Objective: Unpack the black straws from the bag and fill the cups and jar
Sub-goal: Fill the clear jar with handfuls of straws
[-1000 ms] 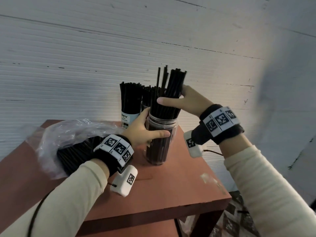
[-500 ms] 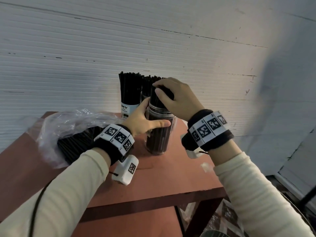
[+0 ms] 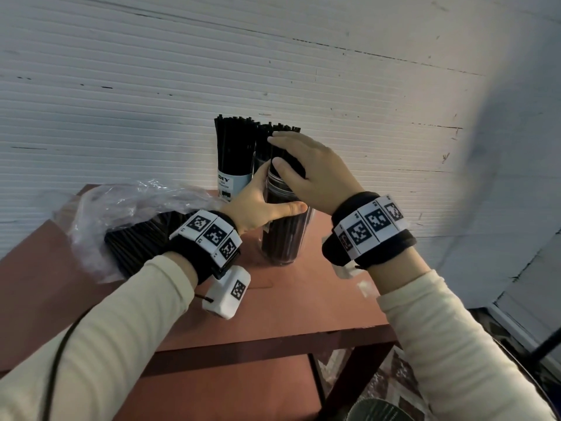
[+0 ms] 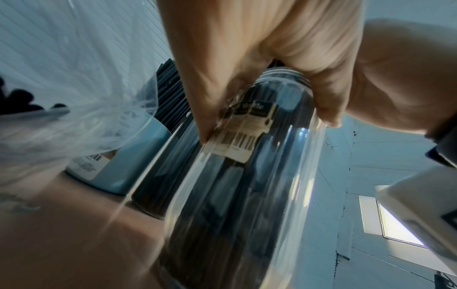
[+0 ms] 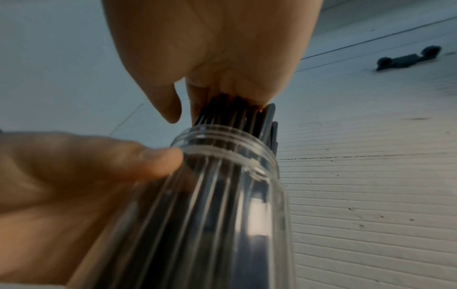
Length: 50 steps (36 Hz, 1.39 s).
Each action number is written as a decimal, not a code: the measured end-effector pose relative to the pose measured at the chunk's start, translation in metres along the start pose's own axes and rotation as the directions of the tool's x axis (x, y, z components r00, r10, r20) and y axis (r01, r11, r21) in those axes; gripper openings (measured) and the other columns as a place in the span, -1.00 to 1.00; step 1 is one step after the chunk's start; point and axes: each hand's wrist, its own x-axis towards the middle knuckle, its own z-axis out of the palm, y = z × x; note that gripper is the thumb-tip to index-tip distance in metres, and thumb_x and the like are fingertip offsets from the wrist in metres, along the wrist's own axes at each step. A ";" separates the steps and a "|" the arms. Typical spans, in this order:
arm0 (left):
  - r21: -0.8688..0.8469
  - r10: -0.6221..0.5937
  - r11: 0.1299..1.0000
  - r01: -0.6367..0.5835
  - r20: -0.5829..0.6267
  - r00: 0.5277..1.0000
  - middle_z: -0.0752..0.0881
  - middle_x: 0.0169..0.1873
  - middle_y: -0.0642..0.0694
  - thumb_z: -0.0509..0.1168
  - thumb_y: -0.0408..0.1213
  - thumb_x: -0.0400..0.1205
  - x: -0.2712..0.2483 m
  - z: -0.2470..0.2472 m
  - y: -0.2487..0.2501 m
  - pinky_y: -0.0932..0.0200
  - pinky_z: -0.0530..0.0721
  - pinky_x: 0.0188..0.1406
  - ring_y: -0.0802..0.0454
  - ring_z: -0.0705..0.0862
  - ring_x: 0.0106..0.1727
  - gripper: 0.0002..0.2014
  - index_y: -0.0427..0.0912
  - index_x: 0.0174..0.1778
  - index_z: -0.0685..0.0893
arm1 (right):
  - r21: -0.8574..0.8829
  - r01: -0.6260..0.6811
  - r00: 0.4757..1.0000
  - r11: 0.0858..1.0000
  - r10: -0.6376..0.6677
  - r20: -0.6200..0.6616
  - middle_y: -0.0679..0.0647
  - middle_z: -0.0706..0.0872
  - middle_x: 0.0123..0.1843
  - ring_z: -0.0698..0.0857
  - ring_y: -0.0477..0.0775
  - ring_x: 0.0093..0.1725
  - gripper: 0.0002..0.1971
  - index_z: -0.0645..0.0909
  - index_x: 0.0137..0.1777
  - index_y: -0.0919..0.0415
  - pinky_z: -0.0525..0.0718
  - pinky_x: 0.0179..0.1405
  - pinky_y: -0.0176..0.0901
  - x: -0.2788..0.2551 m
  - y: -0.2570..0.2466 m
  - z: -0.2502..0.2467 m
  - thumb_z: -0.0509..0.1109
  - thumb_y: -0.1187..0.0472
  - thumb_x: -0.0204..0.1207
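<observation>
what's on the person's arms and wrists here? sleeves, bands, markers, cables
Both arms wear cream long sleeves. Each wrist carries a black fabric band: the left band and the right band are topped with white tiles printed with black square fiducial markers. A white camera block with its own marker hangs under the left wrist, and a black cable runs back along that sleeve. The hands are bare.

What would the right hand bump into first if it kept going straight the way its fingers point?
Probably the black straws standing in the cup behind the clear jar. The right hand rests on the jar's own straws, fingers pointing left and away. Depth is hard to judge; the labelled cup lies further along.
</observation>
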 end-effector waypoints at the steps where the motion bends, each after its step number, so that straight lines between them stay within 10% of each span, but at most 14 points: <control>1: 0.009 -0.007 1.000 0.007 0.007 1.000 0.57 0.45 0.01 0.59 -0.16 0.45 0.001 -0.001 0.000 0.16 0.50 0.49 0.22 0.56 0.43 -0.05 -0.09 0.67 0.17 | 0.022 -0.009 1.000 1.000 0.008 0.009 0.02 0.50 0.54 0.44 -0.05 0.53 -0.56 0.46 0.53 0.15 0.32 0.49 -0.28 0.000 -0.001 -0.002 0.20 0.07 0.69; 5: 0.067 -0.053 0.996 0.051 0.042 0.998 0.25 0.68 0.00 0.64 0.11 0.31 -0.004 -0.010 0.005 -0.03 0.24 0.67 0.13 0.25 0.66 0.22 0.07 0.73 -0.05 | 0.090 -0.023 1.000 0.996 0.025 -0.015 0.01 0.37 0.62 0.30 -0.09 0.61 -0.48 0.32 0.61 0.15 0.13 0.49 -0.51 0.003 -0.008 -0.012 0.23 0.04 0.69; 8: 0.133 -0.047 0.990 0.048 -0.013 0.999 0.05 0.72 0.02 0.61 -0.08 0.41 -0.016 -0.021 0.011 0.00 0.10 0.69 0.15 0.05 0.70 0.20 0.03 0.73 -0.16 | 0.149 0.005 0.989 0.989 0.017 -0.146 0.01 0.37 0.61 0.32 -0.13 0.57 -0.50 0.39 0.57 0.17 0.12 0.39 -0.70 0.003 -0.019 -0.017 0.29 0.07 0.66; 13: 0.283 0.078 0.959 -0.025 -0.176 0.981 0.59 0.39 0.10 0.43 -0.30 0.58 -0.048 -0.052 0.030 0.10 0.42 0.55 0.25 0.50 0.45 -0.42 0.07 0.53 0.47 | 0.159 0.116 0.940 0.980 -0.057 -0.337 0.07 0.60 0.26 0.57 0.00 0.28 -0.70 0.62 0.28 0.24 0.55 0.29 -0.13 0.002 -0.042 -0.012 0.35 0.19 0.58; 16: 0.376 0.133 0.926 -0.039 -0.226 0.965 0.70 0.17 0.23 0.35 -0.38 0.60 -0.067 -0.074 0.042 0.37 0.58 0.22 0.31 0.64 0.22 -0.65 0.13 0.22 0.67 | 0.211 0.136 0.929 0.968 -0.050 -0.368 0.06 0.67 0.00 0.63 -0.04 0.02 -0.86 0.68 0.04 0.28 0.58 0.04 -0.27 0.002 -0.057 0.001 0.37 0.27 0.54; 19: 0.422 0.157 0.907 -0.014 -0.306 0.939 0.74 0.07 0.23 0.34 -0.39 0.59 -0.085 -0.099 0.046 0.49 0.50 -0.03 0.23 0.69 0.09 -0.71 0.17 0.02 0.70 | 0.321 0.117 0.968 0.940 -0.035 -0.250 0.07 0.70 -0.16 0.62 -0.09 -0.16 -0.92 0.70 -0.10 0.28 0.56 -0.13 -0.39 0.001 -0.075 0.020 0.36 0.33 0.53; 23: 0.540 0.170 0.839 0.069 -0.380 0.909 0.73 0.14 0.17 0.37 -0.31 0.58 -0.109 -0.130 0.044 0.24 0.56 0.12 0.12 0.66 0.17 -0.76 0.15 0.06 0.72 | 0.346 -0.047 0.988 0.937 -0.006 0.152 0.03 0.77 -0.11 0.67 -0.06 -0.11 -0.84 0.75 -0.02 0.22 0.62 -0.04 -0.24 0.000 -0.098 0.051 0.34 0.23 0.58; 29: 0.634 -0.041 0.737 0.235 -0.305 0.951 0.61 0.36 -0.09 0.41 -0.27 0.56 -0.131 -0.162 0.036 0.01 0.58 0.23 -0.12 0.62 0.27 -0.68 0.25 0.13 0.67 | 0.124 -0.157 0.752 0.980 0.037 0.659 0.09 0.70 0.26 0.64 0.09 0.23 -0.61 0.60 0.38 0.10 0.56 0.25 -0.11 0.007 -0.120 0.099 0.19 -0.06 0.69; 32: 0.640 -0.120 0.715 0.281 -0.283 0.952 0.62 0.31 -0.33 0.38 -0.28 0.63 -0.136 -0.164 0.033 0.27 0.51 -0.31 -0.20 0.66 -0.20 -0.69 0.14 0.25 0.67 | 0.041 -0.172 0.678 0.984 0.088 0.730 0.09 0.59 0.41 0.56 0.11 0.38 -0.50 0.45 0.52 0.07 0.46 0.29 -0.15 0.013 -0.128 0.114 0.17 -0.15 0.67; 36: 0.637 -0.170 0.703 0.317 -0.282 0.944 0.59 0.44 -0.18 0.33 -0.34 0.64 -0.141 -0.165 0.028 0.08 0.59 -0.22 -0.30 0.65 0.11 -0.61 0.14 0.34 0.63 | 0.003 -0.148 0.608 0.989 0.088 0.789 0.07 0.41 0.59 0.42 0.11 0.53 -0.34 0.27 0.63 0.06 0.37 0.44 -0.10 0.020 -0.135 0.126 0.24 -0.22 0.61; 40: 0.619 -0.162 0.729 0.294 -0.261 0.952 0.58 0.43 -0.04 0.30 -0.46 0.61 -0.140 -0.170 0.019 0.45 0.39 -0.63 0.07 0.45 -0.53 -0.53 0.16 0.32 0.63 | 0.003 -0.127 0.621 0.992 0.078 0.780 0.11 0.50 0.51 0.51 0.15 0.44 -0.31 0.30 0.60 0.04 0.46 0.32 -0.10 0.023 -0.137 0.135 0.40 -0.15 0.53; 46: 0.630 -0.131 0.735 0.252 -0.234 0.964 0.60 0.40 0.01 0.35 -0.44 0.60 -0.142 -0.172 0.020 0.05 0.64 -0.20 -0.07 0.54 -0.33 -0.53 0.17 0.32 0.62 | 0.058 -0.093 0.608 0.994 0.011 0.794 0.11 0.49 0.51 0.53 0.18 0.41 -0.33 0.26 0.61 -0.06 0.52 0.34 -0.03 0.023 -0.142 0.136 0.44 0.03 0.54; 50: 0.603 -0.124 0.754 0.259 -0.257 0.958 0.65 0.06 0.12 0.35 -0.48 0.58 -0.143 -0.172 0.020 0.23 0.48 -0.34 0.08 0.41 -0.44 -0.55 0.09 0.31 0.65 | 0.042 -0.080 0.592 0.996 0.014 0.806 0.14 0.59 0.32 0.59 0.10 0.01 -0.30 0.26 0.59 -0.09 0.56 -0.04 -0.11 0.023 -0.143 0.140 0.47 0.14 0.48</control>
